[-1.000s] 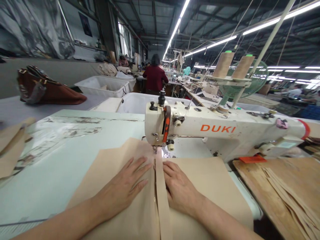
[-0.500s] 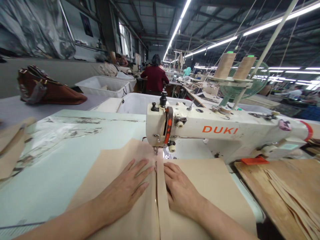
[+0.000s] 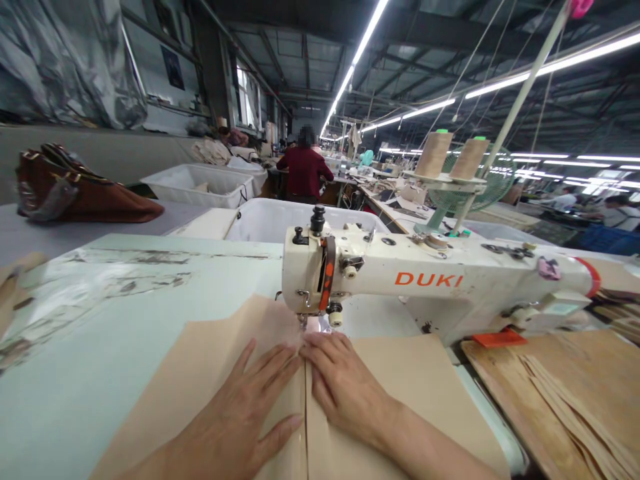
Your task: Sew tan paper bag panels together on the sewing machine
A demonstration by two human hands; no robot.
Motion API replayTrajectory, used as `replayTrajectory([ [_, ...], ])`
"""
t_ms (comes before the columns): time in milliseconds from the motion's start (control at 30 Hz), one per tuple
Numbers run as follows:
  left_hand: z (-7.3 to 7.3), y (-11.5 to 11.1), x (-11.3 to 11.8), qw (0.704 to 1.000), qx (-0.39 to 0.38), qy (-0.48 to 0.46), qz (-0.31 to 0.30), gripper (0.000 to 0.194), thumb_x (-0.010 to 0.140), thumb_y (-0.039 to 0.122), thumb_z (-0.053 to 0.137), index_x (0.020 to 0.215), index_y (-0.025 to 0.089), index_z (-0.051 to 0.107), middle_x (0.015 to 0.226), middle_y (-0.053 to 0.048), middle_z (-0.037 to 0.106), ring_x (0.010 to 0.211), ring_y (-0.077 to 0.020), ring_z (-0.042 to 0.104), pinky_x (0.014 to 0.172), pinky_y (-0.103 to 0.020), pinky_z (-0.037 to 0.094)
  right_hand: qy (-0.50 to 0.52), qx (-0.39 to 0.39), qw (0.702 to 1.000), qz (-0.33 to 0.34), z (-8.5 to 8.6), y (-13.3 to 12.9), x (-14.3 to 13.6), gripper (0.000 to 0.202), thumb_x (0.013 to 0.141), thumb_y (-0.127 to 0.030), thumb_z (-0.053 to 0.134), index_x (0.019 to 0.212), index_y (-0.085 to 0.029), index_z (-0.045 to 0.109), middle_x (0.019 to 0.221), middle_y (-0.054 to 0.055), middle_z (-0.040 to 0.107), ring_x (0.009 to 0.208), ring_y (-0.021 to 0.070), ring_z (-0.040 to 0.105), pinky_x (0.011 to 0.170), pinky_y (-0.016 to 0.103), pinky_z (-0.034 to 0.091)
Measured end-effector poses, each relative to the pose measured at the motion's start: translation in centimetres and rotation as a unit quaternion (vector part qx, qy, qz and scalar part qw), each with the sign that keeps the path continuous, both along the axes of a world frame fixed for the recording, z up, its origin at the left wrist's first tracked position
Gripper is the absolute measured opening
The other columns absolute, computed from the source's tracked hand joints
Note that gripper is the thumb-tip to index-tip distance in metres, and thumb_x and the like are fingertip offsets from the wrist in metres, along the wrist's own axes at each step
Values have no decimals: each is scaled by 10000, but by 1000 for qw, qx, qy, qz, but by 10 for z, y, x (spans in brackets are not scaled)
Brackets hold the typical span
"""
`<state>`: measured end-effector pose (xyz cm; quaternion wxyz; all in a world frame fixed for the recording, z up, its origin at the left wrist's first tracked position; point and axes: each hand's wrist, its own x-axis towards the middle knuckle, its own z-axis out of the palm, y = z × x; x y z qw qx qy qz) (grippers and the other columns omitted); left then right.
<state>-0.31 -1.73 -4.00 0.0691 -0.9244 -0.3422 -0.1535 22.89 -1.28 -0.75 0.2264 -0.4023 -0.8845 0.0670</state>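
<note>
A large tan sheet [image 3: 200, 360] lies flat under the needle end of a white sewing machine [image 3: 370, 267] marked DUKI. A narrow tan strip [image 3: 315, 453] runs lengthwise along the sheet's middle. My left hand [image 3: 250, 400] rests flat on the sheet left of the strip, its fingers spread and thumb apart. On the strip, just in front of the presser foot [image 3: 303, 321], lies my right hand [image 3: 345, 383]; its fingers are together and bent, pressing the strip's edge down. Its fingertips nearly meet those of my left hand.
A wooden board [image 3: 575, 387] with tan strips stands at the right, an orange piece [image 3: 499, 338] at its edge. Behind are a white bin [image 3: 260, 217], thread cones [image 3: 433, 153] and a brown bag [image 3: 90, 193]. A person in dark red [image 3: 303, 172] sits further back.
My right hand has moved onto the strip, its fingers now covering it near the presser foot. My left thumb is further from the fingers. The whole view has shifted a little.
</note>
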Motion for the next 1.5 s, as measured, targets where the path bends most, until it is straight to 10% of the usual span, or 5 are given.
replayTrajectory([
  [300, 8, 7, 4, 996, 90, -1, -25, 605, 969, 524, 527, 1449, 169, 425, 1447, -81, 477, 1311, -282, 455, 1139, -461, 317, -55, -31, 998, -5, -6, 0, 5, 500, 871, -132, 444, 1369, -181, 435, 1486, 32, 391, 1394, 180, 282, 1216, 409, 88],
  [600, 1, 26, 14, 999, 38, -20, 3, 600, 988, 491, 515, 1486, 194, 359, 1472, -94, 443, 1299, -296, 467, 1105, -503, 371, -19, -22, 999, 25, -17, 39, 15, 493, 884, -106, 440, 1374, -152, 416, 1359, 95, 513, 1312, 220, 412, 1187, 466, 231],
  [1500, -5, 40, 9, 999, -19, -23, -32, 679, 954, 402, 593, 1521, 198, 280, 1500, -119, 393, 1345, -344, 406, 1111, -603, 325, -25, 22, 999, 5, -22, 39, 12, 586, 847, -58, 412, 1426, -146, 375, 1385, 133, 497, 1289, 250, 468, 1111, 488, 386],
])
